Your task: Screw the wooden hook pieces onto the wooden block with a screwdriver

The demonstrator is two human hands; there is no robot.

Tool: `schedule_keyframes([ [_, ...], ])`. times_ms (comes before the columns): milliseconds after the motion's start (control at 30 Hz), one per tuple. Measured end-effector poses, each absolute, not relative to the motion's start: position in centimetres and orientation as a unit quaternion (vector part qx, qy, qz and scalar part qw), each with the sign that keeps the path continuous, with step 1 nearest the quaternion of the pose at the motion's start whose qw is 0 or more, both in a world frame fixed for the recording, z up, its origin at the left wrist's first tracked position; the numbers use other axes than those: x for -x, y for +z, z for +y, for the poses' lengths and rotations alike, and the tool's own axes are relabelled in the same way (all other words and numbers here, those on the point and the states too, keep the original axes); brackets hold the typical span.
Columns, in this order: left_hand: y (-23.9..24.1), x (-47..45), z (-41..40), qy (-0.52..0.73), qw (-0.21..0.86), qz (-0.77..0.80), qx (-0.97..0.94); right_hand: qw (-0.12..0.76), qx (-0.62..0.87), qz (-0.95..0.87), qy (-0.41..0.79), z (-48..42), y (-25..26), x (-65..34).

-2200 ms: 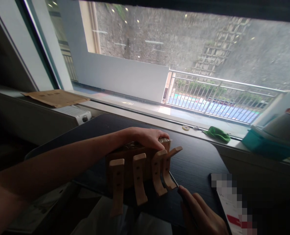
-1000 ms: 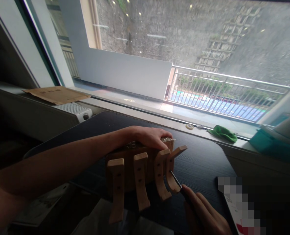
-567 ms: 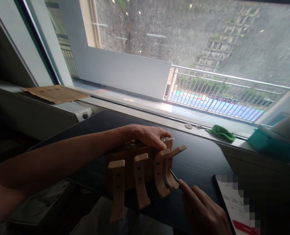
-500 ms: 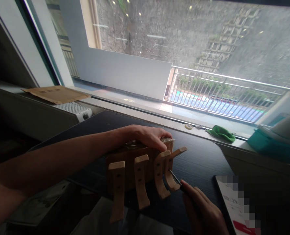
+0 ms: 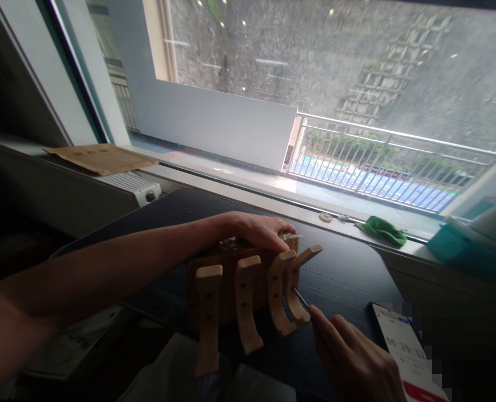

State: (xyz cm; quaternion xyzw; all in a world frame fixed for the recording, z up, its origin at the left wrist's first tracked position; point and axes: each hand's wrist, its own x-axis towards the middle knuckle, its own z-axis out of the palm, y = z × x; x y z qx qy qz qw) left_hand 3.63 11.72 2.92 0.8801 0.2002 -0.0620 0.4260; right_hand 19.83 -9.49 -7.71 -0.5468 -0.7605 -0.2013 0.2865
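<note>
A brown wooden block (image 5: 228, 285) stands on the dark table, with several pale curved wooden hooks (image 5: 208, 318) along its near face. Over its top edge lies my left hand (image 5: 265, 231), fingers closed round the far right end, thumb by the hooks. Clear crinkled plastic shows under that hand. My right hand (image 5: 352, 352), at the lower right, is closed on a screwdriver (image 5: 301, 297); only its thin metal shaft shows, the handle being hidden in the fingers. The shaft's tip meets the rightmost hook near its lower hole. Dark holes mark the other hooks.
A phone (image 5: 403, 340) showing a timer lies right of my right hand on the black table (image 5: 344, 262). Along the sill are a tape roll (image 5: 325, 217), a green cloth item (image 5: 382, 230) and a teal box (image 5: 470, 251). A brown envelope (image 5: 103, 159) lies at left.
The view has shifted slightly, and the block with its hooks appears a little higher and farther right. My right hand has turned somewhat on the screwdriver, whose tip stays at the rightmost hook.
</note>
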Motion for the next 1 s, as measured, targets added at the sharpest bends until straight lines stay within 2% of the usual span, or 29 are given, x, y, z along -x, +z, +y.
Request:
schedule_keyframes([
  [133,3.0,-3.6,11.5,-0.068,0.416,0.197,-0.885,0.36,0.632,-0.686,-0.017,-9.2,-8.3,-20.3],
  [200,3.4,-3.7,11.0,-0.071,0.39,0.203,-0.896,0.364,0.673,-0.64,0.073,-9.2,-8.6,-20.5],
  [267,3.8,-3.7,10.5,-0.072,0.374,0.208,-0.901,0.361,0.694,-0.614,0.102,-9.4,-8.8,-20.5],
  [333,4.0,-3.8,10.2,-0.069,0.372,0.217,-0.9,0.348,0.708,-0.612,0.064,-9.7,-8.8,-20.2],
  [500,3.5,-3.8,10.6,-0.062,0.384,0.223,-0.894,0.277,0.637,-0.702,-0.158,-10.1,-8.5,-19.6],
  [600,3.1,-3.8,10.9,-0.062,0.39,0.205,-0.895,0.262,0.576,-0.748,-0.197,-9.9,-8.5,-19.9],
  [667,3.1,-3.8,10.8,-0.06,0.389,0.2,-0.897,0.292,0.591,-0.739,-0.138,-9.6,-8.7,-20.3],
  [767,3.5,-3.8,10.4,-0.063,0.379,0.205,-0.9,0.35,0.666,-0.656,0.066,-9.2,-8.9,-20.6],
  [867,3.7,-4.0,10.1,-0.072,0.364,0.206,-0.905,0.35,0.706,-0.577,0.215,-9.0,-8.5,-20.5],
  [933,3.7,-4.0,10.1,-0.067,0.351,0.209,-0.91,0.322,0.727,-0.568,0.212,-9.2,-8.3,-20.1],
  [1000,3.6,-4.0,10.3,-0.064,0.347,0.215,-0.911,0.287,0.744,-0.581,0.16,-9.7,-8.2,-19.8],
])
